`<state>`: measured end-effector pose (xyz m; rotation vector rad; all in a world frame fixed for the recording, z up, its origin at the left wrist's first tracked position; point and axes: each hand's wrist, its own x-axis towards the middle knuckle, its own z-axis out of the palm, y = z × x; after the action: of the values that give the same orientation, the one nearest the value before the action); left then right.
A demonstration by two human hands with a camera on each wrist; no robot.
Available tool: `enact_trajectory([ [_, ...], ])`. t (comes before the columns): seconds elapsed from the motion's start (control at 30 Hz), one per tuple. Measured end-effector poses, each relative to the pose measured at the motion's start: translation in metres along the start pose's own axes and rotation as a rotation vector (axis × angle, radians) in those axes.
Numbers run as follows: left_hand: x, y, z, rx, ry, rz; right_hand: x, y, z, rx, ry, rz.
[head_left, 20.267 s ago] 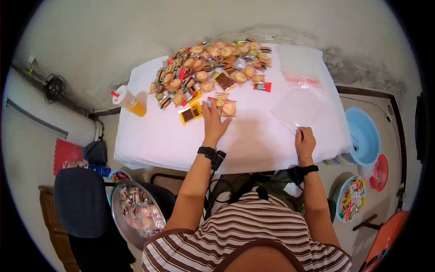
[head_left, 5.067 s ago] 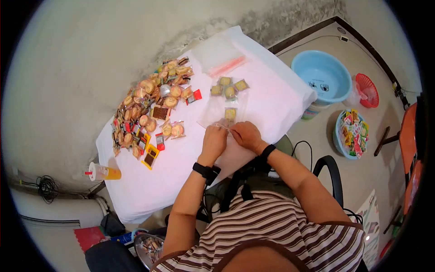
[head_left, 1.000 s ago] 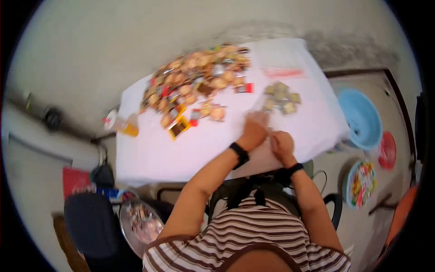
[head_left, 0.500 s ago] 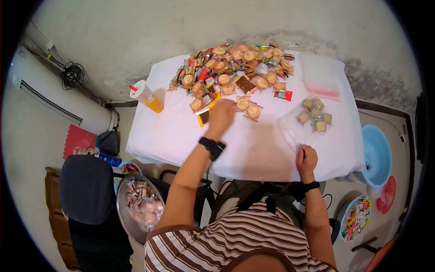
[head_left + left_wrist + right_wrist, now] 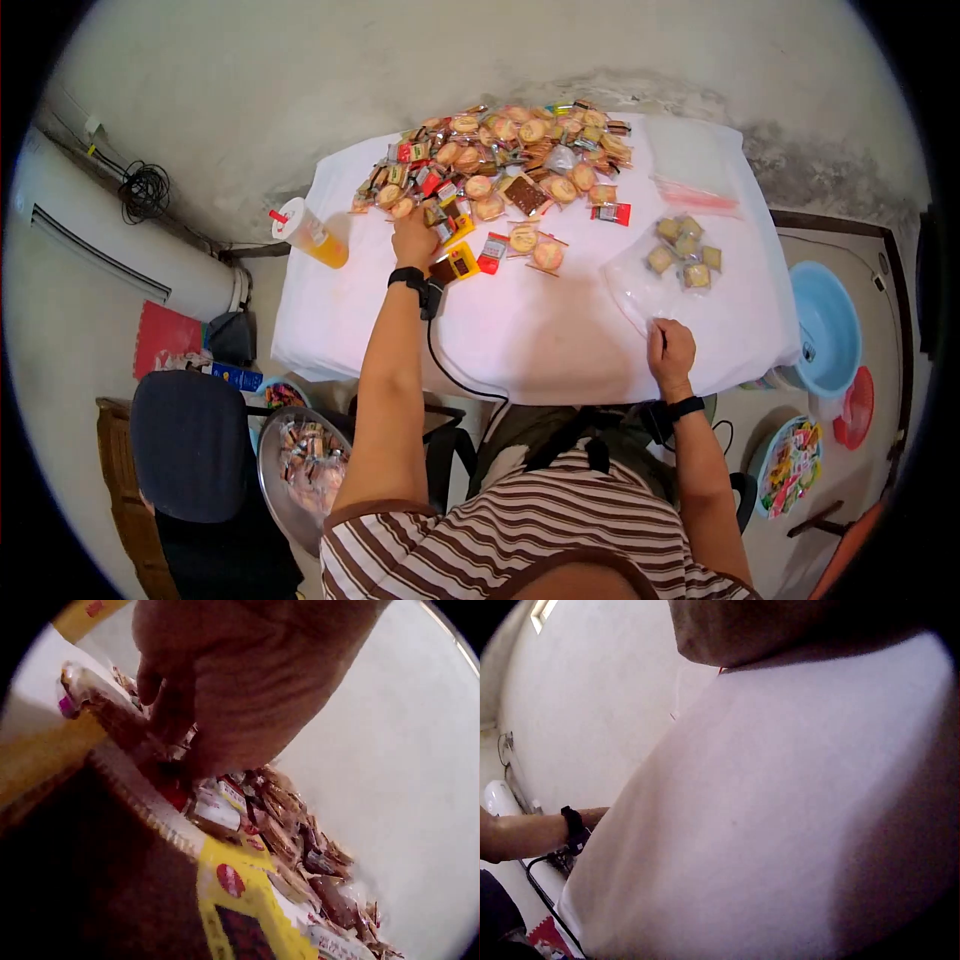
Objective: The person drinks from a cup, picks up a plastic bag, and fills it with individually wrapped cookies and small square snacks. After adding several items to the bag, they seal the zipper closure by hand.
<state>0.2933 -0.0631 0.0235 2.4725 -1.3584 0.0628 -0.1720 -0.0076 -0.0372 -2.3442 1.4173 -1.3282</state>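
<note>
My left hand [image 5: 413, 238] reaches to the front left edge of a heap of wrapped cookies [image 5: 478, 187]. In the left wrist view its fingers [image 5: 174, 712] point down among the small packets, and their tips are hidden; whether they grip one I cannot tell. A yellow packet with a dark biscuit [image 5: 455, 263] lies beside that wrist. My right hand [image 5: 672, 355], fingers curled, pinches the near edge of a clear plastic bag [image 5: 635, 290]. Several wrapped square biscuits [image 5: 690, 250] sit together in the bag.
A cup of orange drink [image 5: 312, 235] stands at the table's left. Flat clear bags with a red strip [image 5: 697, 195] lie at the back right. Beside the white-covered table are a blue basin [image 5: 830, 330], a bowl of colourful packets [image 5: 790, 468] and a metal bowl [image 5: 300, 470].
Both hands were together at the bag's mouth. Since then my left hand has crossed to the yellow packets, then further left to the heap's edge. My right hand keeps the bag's edge.
</note>
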Motion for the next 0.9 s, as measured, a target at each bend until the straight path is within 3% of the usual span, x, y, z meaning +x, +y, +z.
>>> enact_trajectory([
  [0.2, 0.015, -0.008, -0.005, 0.023, -0.163, 0.056, 0.001, -0.003, -0.001, 0.024, 0.029, -0.011],
  [0.27, 0.002, -0.004, -0.014, -0.021, -0.081, 0.070, 0.003, -0.006, -0.003, 0.012, -0.009, 0.022],
  [0.3, 0.000, -0.015, -0.002, -0.082, 0.120, 0.168, 0.003, -0.006, -0.001, 0.004, -0.006, 0.034],
  [0.33, 0.007, -0.025, 0.005, -0.226, 0.084, 0.247, 0.001, -0.002, 0.003, 0.011, 0.016, -0.006],
  [0.4, -0.013, -0.007, -0.011, -0.431, 0.155, 0.142, -0.003, 0.007, 0.004, 0.018, 0.022, -0.030],
  [0.43, -0.018, 0.000, -0.019, -0.374, 0.213, 0.196, 0.000, -0.002, -0.002, 0.021, 0.028, -0.002],
  [0.5, -0.027, 0.017, -0.026, -0.760, 0.237, 0.150, 0.002, -0.002, -0.003, 0.060, 0.025, 0.002],
  [0.53, -0.026, 0.016, -0.015, -1.010, 0.097, 0.143, 0.003, -0.004, -0.008, 0.035, 0.042, 0.034],
  [0.57, -0.051, 0.037, -0.024, -1.178, -0.190, 0.105, 0.006, -0.006, -0.011, 0.030, -0.049, 0.064],
  [0.6, -0.069, 0.046, -0.006, -1.250, -0.385, -0.049, 0.006, -0.007, -0.013, 0.033, -0.142, 0.089],
  [0.63, -0.102, 0.076, -0.019, -1.086, -0.585, 0.001, 0.005, -0.007, -0.013, 0.026, -0.132, 0.102],
  [0.67, -0.135, 0.105, -0.027, -1.138, -0.734, 0.069, 0.004, -0.006, -0.010, 0.045, -0.065, 0.061],
  [0.73, -0.165, 0.137, -0.010, -0.993, -1.011, 0.192, 0.002, -0.006, -0.008, 0.062, 0.004, 0.022],
  [0.77, -0.176, 0.153, 0.007, -0.909, -1.020, 0.178, 0.001, -0.006, -0.008, 0.082, 0.008, 0.031],
  [0.8, -0.186, 0.164, 0.021, -0.942, -0.927, 0.326, 0.002, -0.006, -0.008, 0.101, 0.012, 0.039],
  [0.87, -0.189, 0.193, 0.030, -0.741, -0.745, 0.428, 0.000, -0.005, -0.007, 0.103, 0.040, 0.026],
  [0.9, -0.188, 0.205, 0.033, -0.740, -0.743, 0.433, 0.000, -0.004, -0.006, 0.105, 0.065, 0.011],
])
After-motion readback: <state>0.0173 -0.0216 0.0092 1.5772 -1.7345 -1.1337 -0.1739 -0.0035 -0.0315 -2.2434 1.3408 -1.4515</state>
